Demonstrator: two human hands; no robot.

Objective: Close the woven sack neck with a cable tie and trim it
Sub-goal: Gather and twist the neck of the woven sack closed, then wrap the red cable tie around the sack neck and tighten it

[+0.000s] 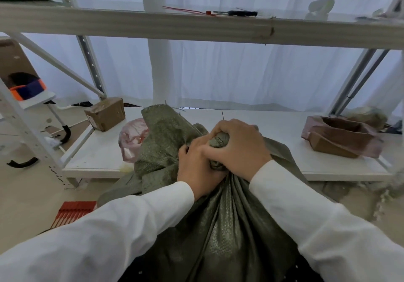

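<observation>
Centrally, just below mid-frame: olive-green woven plastic sack [220,222], body spreading toward 6 o'clock, gathered neck rising toward 12 o'clock. Right hand [237,145] wrapped tight around the bunched neck, fingers curled over its crumpled top. Left hand [197,168] touching the right one at its 8 o'clock, fingers also curled into the sack fabric just under the neck. Loose flap of the same fabric flopping away toward 10 o'clock. Both sleeves white, entering from the lower corners. No tie around the neck yet, as far as can be seen. Up at 12 o'clock, well apart from both hands, on the pale wooden upper shelf [131,22]: thin red cable tie [185,10], long axis lying left to right, and just beside it at its 3 o'clock a dark-handled tool [238,13], type too small to tell. Likely next: one hand staying on the neck, the other reaching up and forward; neither hand clearly closer to the tie. Small brown cardboard box [106,113] on the lower white shelf at 10 o'clock.
</observation>
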